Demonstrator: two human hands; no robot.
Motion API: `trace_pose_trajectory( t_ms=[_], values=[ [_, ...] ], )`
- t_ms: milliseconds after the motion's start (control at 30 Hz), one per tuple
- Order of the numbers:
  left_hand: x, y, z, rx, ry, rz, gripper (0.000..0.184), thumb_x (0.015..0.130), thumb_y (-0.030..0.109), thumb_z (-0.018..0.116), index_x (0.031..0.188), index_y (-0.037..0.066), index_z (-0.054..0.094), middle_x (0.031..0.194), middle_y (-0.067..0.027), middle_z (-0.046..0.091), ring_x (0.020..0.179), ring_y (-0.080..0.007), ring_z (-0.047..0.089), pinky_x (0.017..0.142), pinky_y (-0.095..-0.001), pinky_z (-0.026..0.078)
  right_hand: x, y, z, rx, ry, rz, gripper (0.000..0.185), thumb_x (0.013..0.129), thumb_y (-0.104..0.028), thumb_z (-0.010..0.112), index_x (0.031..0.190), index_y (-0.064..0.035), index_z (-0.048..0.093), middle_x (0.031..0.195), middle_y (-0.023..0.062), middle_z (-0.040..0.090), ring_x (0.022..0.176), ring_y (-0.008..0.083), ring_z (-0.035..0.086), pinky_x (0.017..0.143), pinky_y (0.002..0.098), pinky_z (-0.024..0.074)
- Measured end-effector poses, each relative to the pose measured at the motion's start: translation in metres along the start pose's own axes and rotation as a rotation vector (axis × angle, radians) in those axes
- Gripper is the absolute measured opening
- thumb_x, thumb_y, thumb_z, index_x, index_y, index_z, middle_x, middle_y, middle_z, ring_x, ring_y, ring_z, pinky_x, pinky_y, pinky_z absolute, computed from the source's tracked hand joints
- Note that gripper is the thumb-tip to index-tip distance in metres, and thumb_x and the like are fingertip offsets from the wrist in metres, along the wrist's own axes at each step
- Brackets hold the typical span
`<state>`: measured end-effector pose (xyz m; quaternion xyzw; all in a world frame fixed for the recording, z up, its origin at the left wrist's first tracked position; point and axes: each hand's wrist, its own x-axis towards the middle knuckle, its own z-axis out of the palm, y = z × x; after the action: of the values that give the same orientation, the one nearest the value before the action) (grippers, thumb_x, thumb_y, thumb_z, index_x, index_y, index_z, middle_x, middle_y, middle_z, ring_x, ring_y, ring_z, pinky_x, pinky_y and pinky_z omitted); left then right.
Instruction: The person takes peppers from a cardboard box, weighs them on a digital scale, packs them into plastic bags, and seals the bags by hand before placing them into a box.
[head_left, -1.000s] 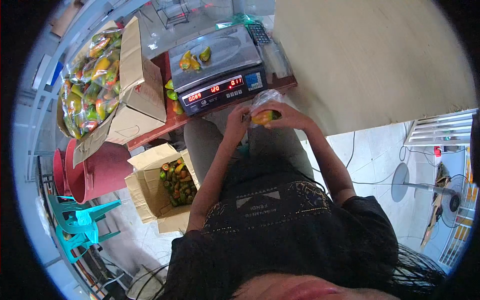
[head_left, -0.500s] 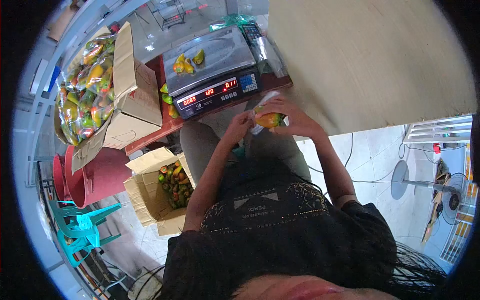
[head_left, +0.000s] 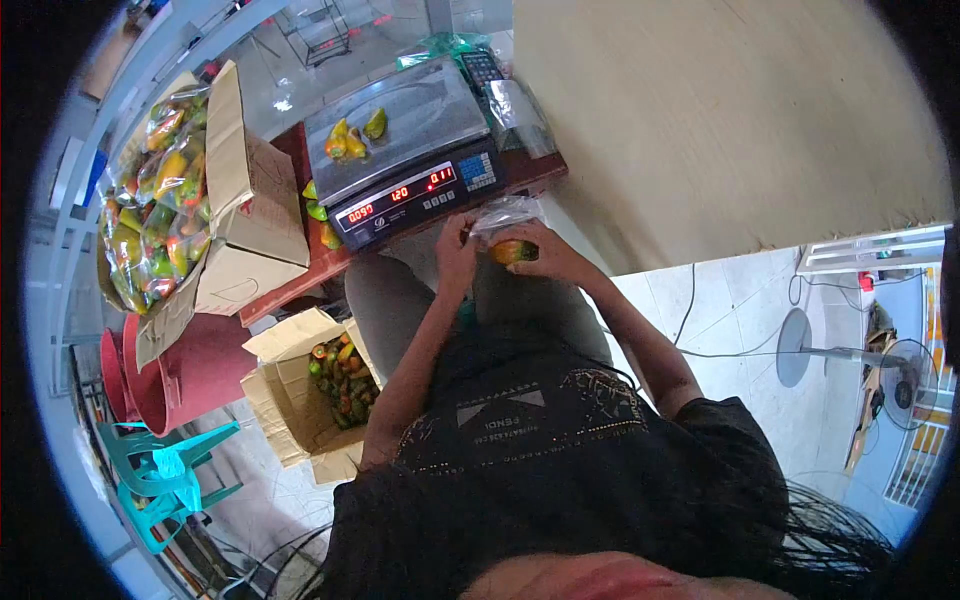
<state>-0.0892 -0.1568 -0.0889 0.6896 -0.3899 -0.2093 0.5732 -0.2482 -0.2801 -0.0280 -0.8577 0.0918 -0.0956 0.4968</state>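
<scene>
My right hand (head_left: 550, 255) is closed around a clear plastic bag (head_left: 508, 211) with orange-green peppers (head_left: 511, 252) in it, just above my lap. The fingers of my left hand (head_left: 457, 248) are closed at the bag's left side, near its upper end. Beyond my hands a digital scale (head_left: 415, 185) stands with its red figures lit. Several small yellow-green peppers (head_left: 346, 143) lie on its metal plate (head_left: 430, 105).
On the left, an open carton (head_left: 265, 235) holds several bagged peppers (head_left: 165, 200). A lower carton (head_left: 275, 400) on the floor contains loose peppers (head_left: 345, 382). Empty-looking clear bags (head_left: 520, 115) lie right of the scale. A wooden board (head_left: 720, 130) rises at right.
Both hands have drawn closer together on the bag, and my left hand has risen to its upper end. The view has shifted slightly. The scale's left figure has changed.
</scene>
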Motion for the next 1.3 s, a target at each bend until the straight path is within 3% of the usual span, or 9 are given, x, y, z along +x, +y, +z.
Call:
trace_pose_trajectory(
  t_ms=[333,433,533,633,833,933,1033,1133,1300],
  values=[
    [-0.002,0.053,0.003,0.124,0.047,0.173,0.021,0.082,-0.005,0.058,0.101,0.001,0.053,0.095,-0.013,0.054,0.085,-0.0258,0.057,0.077,-0.034,0.045,-0.003,0.02,0.02,0.24,0.439,0.07,0.048,0.075,-0.022,0.073,0.119,-0.0079,0.058,0.114,0.0128,0.054,0.109,0.0271,0.052,0.098,0.0359,0.0382],
    [-0.003,0.053,0.003,0.099,0.049,0.164,0.018,0.084,-0.003,0.058,0.102,0.001,0.054,0.1,-0.0139,0.057,0.086,-0.0264,0.057,0.077,-0.0354,0.045,0.002,0.018,0.025,-0.014,0.504,0.061,0.047,0.075,-0.02,0.073,0.118,-0.007,0.058,0.116,0.0145,0.054,0.114,0.0311,0.049,0.1,0.039,0.0375],
    [-0.008,0.073,0.0,0.029,-0.103,0.196,0.015,0.087,0.002,0.058,0.101,0.001,0.054,0.102,-0.0149,0.059,0.088,-0.0268,0.058,0.078,-0.0359,0.045,0.012,0.001,0.026,-0.421,0.462,0.078,0.049,0.074,-0.02,0.075,0.118,-0.0076,0.059,0.121,0.0159,0.053,0.12,0.0363,0.044,0.101,0.043,0.0361],
    [-0.011,0.063,-0.002,0.087,-0.048,0.236,0.012,0.091,0.007,0.057,0.102,0.002,0.053,0.096,-0.0131,0.059,0.084,-0.0226,0.057,0.075,-0.0335,0.045,0.024,-0.009,0.014,-0.535,0.363,-0.141,0.052,0.069,-0.019,0.076,0.116,-0.005,0.06,0.123,0.0203,0.052,0.115,0.042,0.044,0.099,0.0476,0.0366],
    [-0.015,0.044,-0.015,-0.181,-0.114,0.008,0.015,0.096,0.016,0.053,0.101,0.002,0.053,0.084,-0.0053,0.054,0.075,-0.0142,0.05,0.07,-0.0284,0.042,0.042,0.001,0.021,-0.447,0.349,-0.061,0.049,0.068,-0.023,0.077,0.111,-0.0062,0.063,0.119,0.0201,0.056,0.116,0.0411,0.046,0.1,0.0473,0.0377],
    [-0.022,0.049,-0.021,-0.116,-0.051,-0.051,0.017,0.096,0.018,0.053,0.099,0.002,0.052,0.082,-0.0032,0.052,0.075,-0.0126,0.048,0.071,-0.0276,0.041,0.047,0.032,0.045,0.028,0.557,-0.029,0.046,0.075,-0.021,0.073,0.116,-0.0053,0.06,0.117,0.015,0.06,0.114,0.0325,0.053,0.1,0.0429,0.04],
    [-0.03,0.038,-0.016,-0.146,-0.096,-0.015,0.02,0.096,0.023,0.054,0.096,0.003,0.054,0.085,-0.0018,0.053,0.081,-0.0104,0.049,0.076,-0.0264,0.04,0.045,0.019,0.047,0.873,0.514,0.208,0.041,0.084,-0.019,0.068,0.119,-0.0029,0.055,0.114,0.0095,0.061,0.106,0.0235,0.059,0.095,0.0367,0.0453],
    [-0.028,0.034,-0.019,-0.164,-0.135,-0.074,0.02,0.096,0.022,0.053,0.096,0.003,0.054,0.086,-0.0025,0.053,0.082,-0.0121,0.049,0.079,-0.0272,0.04,0.049,0.008,0.056,1.347,0.478,0.191,0.039,0.088,-0.015,0.063,0.123,-0.0015,0.051,0.112,0.0064,0.062,0.102,0.0185,0.06,0.09,0.0312,0.049],
    [-0.024,0.037,-0.024,-0.137,-0.098,-0.012,0.022,0.092,0.023,0.059,0.093,0.002,0.052,0.084,-0.0029,0.052,0.082,-0.0125,0.049,0.077,-0.0278,0.041,0.052,0.029,0.063,1.344,0.564,0.241,0.038,0.088,-0.013,0.061,0.123,-0.0029,0.053,0.112,0.0071,0.062,0.1,0.0195,0.062,0.086,0.0325,0.0509]
  ],
)
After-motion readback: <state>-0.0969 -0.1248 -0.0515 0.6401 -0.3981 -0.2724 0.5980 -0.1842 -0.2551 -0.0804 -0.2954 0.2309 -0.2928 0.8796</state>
